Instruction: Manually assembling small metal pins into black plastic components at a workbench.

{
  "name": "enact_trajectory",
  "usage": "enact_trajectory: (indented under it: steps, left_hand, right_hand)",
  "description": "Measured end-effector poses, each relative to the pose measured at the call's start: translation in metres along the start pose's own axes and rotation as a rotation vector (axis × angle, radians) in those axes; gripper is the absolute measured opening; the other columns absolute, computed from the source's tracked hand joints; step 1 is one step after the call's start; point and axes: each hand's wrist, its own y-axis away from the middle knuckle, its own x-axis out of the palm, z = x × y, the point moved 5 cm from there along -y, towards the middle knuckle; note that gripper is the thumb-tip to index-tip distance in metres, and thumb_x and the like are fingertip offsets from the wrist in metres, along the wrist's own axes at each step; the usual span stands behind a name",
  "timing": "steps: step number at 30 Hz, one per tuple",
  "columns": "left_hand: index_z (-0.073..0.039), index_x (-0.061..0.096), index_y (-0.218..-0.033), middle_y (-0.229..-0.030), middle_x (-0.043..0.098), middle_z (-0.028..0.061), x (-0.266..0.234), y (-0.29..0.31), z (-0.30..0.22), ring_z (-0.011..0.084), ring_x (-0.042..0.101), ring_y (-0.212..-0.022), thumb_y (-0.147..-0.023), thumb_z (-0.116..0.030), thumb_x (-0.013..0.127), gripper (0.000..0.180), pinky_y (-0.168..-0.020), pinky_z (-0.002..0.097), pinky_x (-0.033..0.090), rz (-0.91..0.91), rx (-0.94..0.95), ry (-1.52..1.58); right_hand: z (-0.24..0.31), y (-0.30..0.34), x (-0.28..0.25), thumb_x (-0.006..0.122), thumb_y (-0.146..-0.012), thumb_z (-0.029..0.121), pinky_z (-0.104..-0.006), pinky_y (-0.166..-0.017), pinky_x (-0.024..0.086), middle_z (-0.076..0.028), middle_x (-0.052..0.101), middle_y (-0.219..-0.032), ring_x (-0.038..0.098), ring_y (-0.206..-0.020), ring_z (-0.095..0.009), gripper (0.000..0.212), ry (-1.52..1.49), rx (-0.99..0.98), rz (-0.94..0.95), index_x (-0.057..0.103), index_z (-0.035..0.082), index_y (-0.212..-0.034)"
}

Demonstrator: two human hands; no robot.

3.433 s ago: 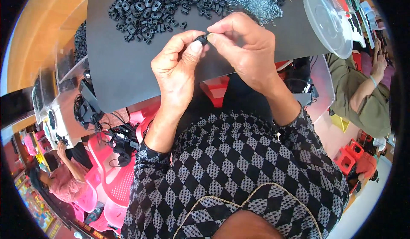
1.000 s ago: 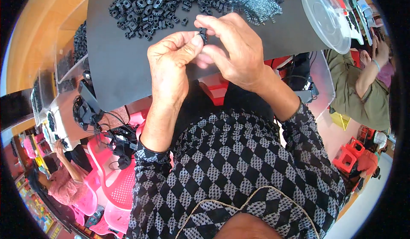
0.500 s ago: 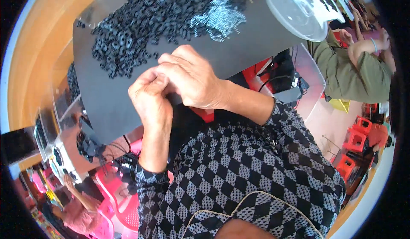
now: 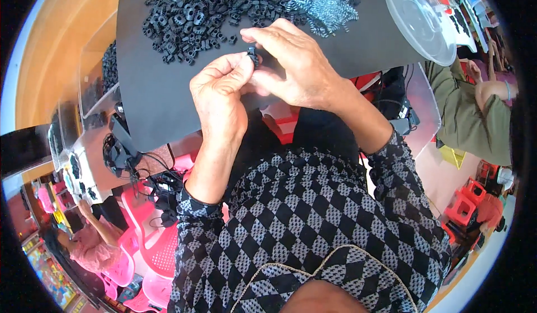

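Observation:
Between the thumb and fingers of my left hand is a small black plastic part, held upright above the near edge of the dark table. My right hand is beside it with thumb and forefinger spread apart; nothing shows between them, though its lower fingers are partly hidden. Beyond my hands lies a big heap of similar black plastic parts. A smaller pile of shiny metal springs lies against the heap's right side.
A clear round plastic lid or tray sits at the table's right end. Clear bins with black parts stand at left. Black cables hang below the left corner. Another person in green trousers sits at right; pink chairs are lower left.
My hands were pressed together; now the right hand has opened away from the left, and the black part shows in the left fingers. The view has shifted, with the table appearing farther right and higher.

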Motion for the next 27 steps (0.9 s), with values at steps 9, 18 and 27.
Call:
enact_trajectory:
  steps: [9,18,27]
  left_hand:
    - [0.008,0.064,-0.090,-0.083,0.067,0.0112,-0.007,0.004,0.002,0.0149,0.063,-0.072,-0.084,-0.002,0.063,0.013,-0.070,0.0244,0.050,0.020,0.015,-0.022]
    - [0.006,0.066,-0.094,-0.079,0.066,0.0085,-0.013,0.006,-0.005,0.0116,0.061,-0.070,-0.085,-0.005,0.065,0.014,-0.070,0.0232,0.049,-0.077,0.197,-0.195]
    - [0.000,0.069,-0.097,-0.095,0.065,0.0092,-0.008,0.008,-0.014,0.0156,0.058,-0.088,-0.078,-0.003,0.070,0.019,-0.078,0.0256,0.046,-0.036,0.644,-0.653]
  right_hand:
    - [-0.004,0.000,0.016,0.076,-0.066,0.016,-0.0353,-0.073,0.048,-0.013,0.062,-0.098,0.058,-0.081,-0.026,0.055,-0.014,0.166,0.161,0.055,-0.001,-0.114]
    - [-0.005,0.002,0.007,0.076,-0.069,0.027,-0.0344,-0.068,0.050,-0.015,0.063,-0.085,0.061,-0.077,-0.025,0.048,-0.220,0.249,0.136,0.061,-0.004,-0.104]
    - [-0.015,0.009,0.018,0.055,-0.089,0.050,-0.0185,-0.043,0.038,-0.009,0.061,-0.058,0.051,-0.048,-0.006,0.055,-0.828,0.838,0.203,0.064,-0.002,-0.071]
